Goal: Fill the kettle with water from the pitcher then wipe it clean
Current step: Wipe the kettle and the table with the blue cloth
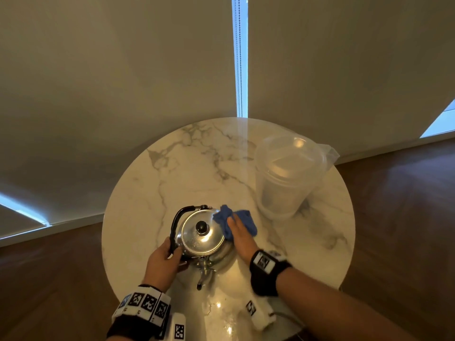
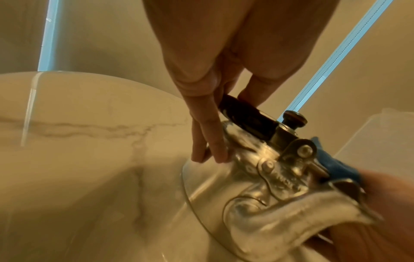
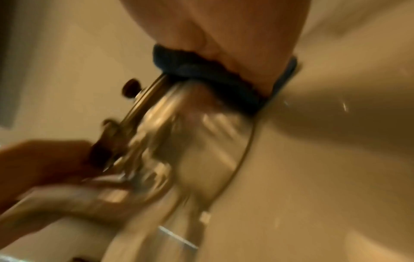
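Observation:
A shiny metal kettle (image 1: 205, 238) stands with its lid on near the front of a round marble table (image 1: 192, 168), spout toward me. Its black handle (image 1: 177, 221) is folded to the left. My left hand (image 1: 172, 255) grips that handle low down; the left wrist view shows thumb and fingers (image 2: 208, 140) around the black handle (image 2: 246, 117). My right hand (image 1: 237, 231) lies flat, fingers straight, and presses a blue cloth (image 1: 242, 219) against the kettle's right side. The blurred right wrist view shows the cloth (image 3: 208, 74) between palm and kettle (image 3: 190, 141). A clear plastic pitcher (image 1: 288, 175) stands behind on the right.
The table is small, with dark wood floor (image 1: 398, 217) all round it. Closed blinds (image 1: 123, 82) hang behind the far edge. Bare marble lies left of and behind the kettle. Wet gleams show on the tabletop near the spout (image 1: 204, 276).

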A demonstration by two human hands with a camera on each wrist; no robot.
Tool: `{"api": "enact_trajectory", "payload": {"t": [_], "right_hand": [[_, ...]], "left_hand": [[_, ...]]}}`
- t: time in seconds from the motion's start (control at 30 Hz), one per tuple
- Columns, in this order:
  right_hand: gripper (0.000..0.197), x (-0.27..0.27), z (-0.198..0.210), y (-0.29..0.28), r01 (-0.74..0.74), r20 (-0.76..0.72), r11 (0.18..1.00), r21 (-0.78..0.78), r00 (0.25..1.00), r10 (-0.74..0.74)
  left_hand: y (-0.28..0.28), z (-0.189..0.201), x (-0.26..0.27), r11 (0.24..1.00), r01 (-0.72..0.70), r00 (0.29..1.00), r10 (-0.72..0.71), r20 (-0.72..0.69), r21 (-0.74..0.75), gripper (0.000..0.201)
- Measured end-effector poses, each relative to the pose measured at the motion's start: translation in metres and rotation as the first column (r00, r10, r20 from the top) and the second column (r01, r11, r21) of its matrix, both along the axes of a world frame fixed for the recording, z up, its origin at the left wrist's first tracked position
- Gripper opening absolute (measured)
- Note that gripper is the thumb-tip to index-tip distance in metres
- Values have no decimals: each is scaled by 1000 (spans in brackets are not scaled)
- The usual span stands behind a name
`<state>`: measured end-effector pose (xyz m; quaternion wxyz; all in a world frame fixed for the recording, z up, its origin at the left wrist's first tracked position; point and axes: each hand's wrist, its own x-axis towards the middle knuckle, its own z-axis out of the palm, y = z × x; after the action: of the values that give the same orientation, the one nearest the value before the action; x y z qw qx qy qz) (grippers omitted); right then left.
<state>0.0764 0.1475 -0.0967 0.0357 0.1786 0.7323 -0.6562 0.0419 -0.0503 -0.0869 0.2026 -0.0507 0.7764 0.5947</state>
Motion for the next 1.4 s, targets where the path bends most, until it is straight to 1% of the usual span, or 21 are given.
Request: {"api": "enact_trajectory", "payload": {"t": [0.03, 0.07, 0.1, 0.17, 0.2, 0.23, 0.27, 0.3, 0.33, 0.37, 0.47, 0.67, 0.87, 1.0, 1.03, 1.07, 1.13, 1.17, 1.23, 1.3, 1.4], "right_hand": [[39, -17, -2, 14, -64, 2, 997, 31, 998, 64], [33, -30, 5, 24, -96, 95, 994, -46, 990, 100], [31, -40, 4, 26, -128, 98, 992, -18, 987, 129], [46, -55, -5, 28, -159, 67, 987, 28, 985, 157], [52, -56, 4, 28, -187, 50, 982, 32, 981, 185], [55, -58, 13, 25, -225, 43, 973, 43, 974, 223], [52, -56, 21, 22, -285, 51, 957, 46, 958, 283], [40, -52, 25, 19, -318, 57, 943, 95, 948, 313], [35, -49, 26, 16, -323, 35, 927, 193, 946, 322], [40, -46, 20, 13, -328, 23, 901, 284, 942, 336], [45, -26, 6, 1, -281, 36, 878, 388, 956, 290], [48, 37, -3, -24, -93, -42, 893, 440, 991, 123], [43, 82, -17, -51, -105, -120, 865, 491, 975, 186], [47, 68, -19, -34, -105, -113, 851, 514, 976, 189], [46, 57, -18, -26, -139, -83, 849, 511, 974, 210], [47, 44, -15, -19, -168, -11, 886, 431, 981, 192], [57, 13, -5, -7, -246, 49, 901, 358, 968, 244], [60, -1, 4, -1, -207, 62, 929, 308, 978, 198], [47, -26, 20, 13, -256, 89, 924, 285, 967, 240], [41, -46, 33, 19, -281, 170, 946, 163, 952, 253], [35, -55, 35, 16, -204, 157, 979, 18, 967, 198]], "left_hand": [[0, 0, -1, 1000, 7, 1000, -7, 5, 0, 25], [0, 0, -2, 1000, 12, 1000, -12, 10, 2, 24], [0, 1, -3, 1000, 18, 1000, -18, 13, 5, 21], [-1, 4, -4, 999, 36, 999, -36, 21, 18, 19], [0, 6, -5, 999, 42, 999, -43, 23, 25, 20], [0, 7, -4, 999, 46, 999, -46, 25, 29, 20], [-1, 6, -3, 999, 46, 999, -47, 24, 28, 19], [-1, 6, -2, 999, 46, 999, -46, 20, 23, 18], [-1, 5, -1, 999, 44, 999, -44, 14, 16, 18], [0, 4, 1, 999, 42, 999, -42, 8, 12, 18], [2, 3, 3, 1000, 17, 1000, -17, -2, 14, 20], [2, 3, 4, 1000, -1, 1000, 0, 9, 25, 22], [0, 1, 2, 999, 24, 1000, -25, -15, -21, 17], [2, 5, 3, 999, 38, 999, -38, -26, 4, 18], [2, 5, 3, 999, 42, 999, -42, -27, 11, 20], [2, 6, 3, 999, 43, 999, -43, -27, 17, 21], [1, 5, 2, 999, 44, 999, -44, -31, 17, 23], [1, 5, 2, 999, 46, 998, -46, -34, 11, 24], [0, 3, 1, 999, 48, 998, -48, -33, 0, 24], [0, 2, 1, 999, 50, 998, -50, -31, -9, 23], [-1, 3, 0, 999, 51, 998, -51, -31, -19, 21]]}}
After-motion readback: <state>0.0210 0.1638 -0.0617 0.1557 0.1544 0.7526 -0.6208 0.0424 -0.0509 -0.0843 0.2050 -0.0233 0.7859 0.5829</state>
